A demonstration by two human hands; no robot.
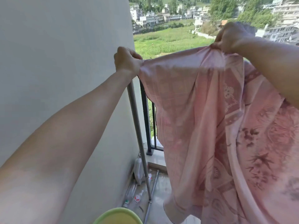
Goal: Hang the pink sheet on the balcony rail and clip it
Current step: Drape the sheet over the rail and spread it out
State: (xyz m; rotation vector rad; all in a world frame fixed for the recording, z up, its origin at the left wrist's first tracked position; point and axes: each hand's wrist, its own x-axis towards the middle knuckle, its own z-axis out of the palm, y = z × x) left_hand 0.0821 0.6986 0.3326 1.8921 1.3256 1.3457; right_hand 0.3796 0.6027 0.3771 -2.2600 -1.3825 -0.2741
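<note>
A pink patterned sheet [202, 118] hangs stretched between my two hands and falls almost to the floor. My left hand [127, 61] grips its bunched left corner close to the white wall. Higher up on the right, my right hand [229, 37] clutches a gathered fold of the top edge. The black balcony rail [145, 113] shows only at its left end, just behind the sheet; the rest of it is hidden by the fabric. No clips are in view.
A grey metal pole [137, 126] of a stand rises by the wall, its base bar on the wet floor. Plastic bottles [137, 188] lie in the corner. A yellow-green basin [118, 216] sits at the bottom edge. Fields and buildings lie beyond.
</note>
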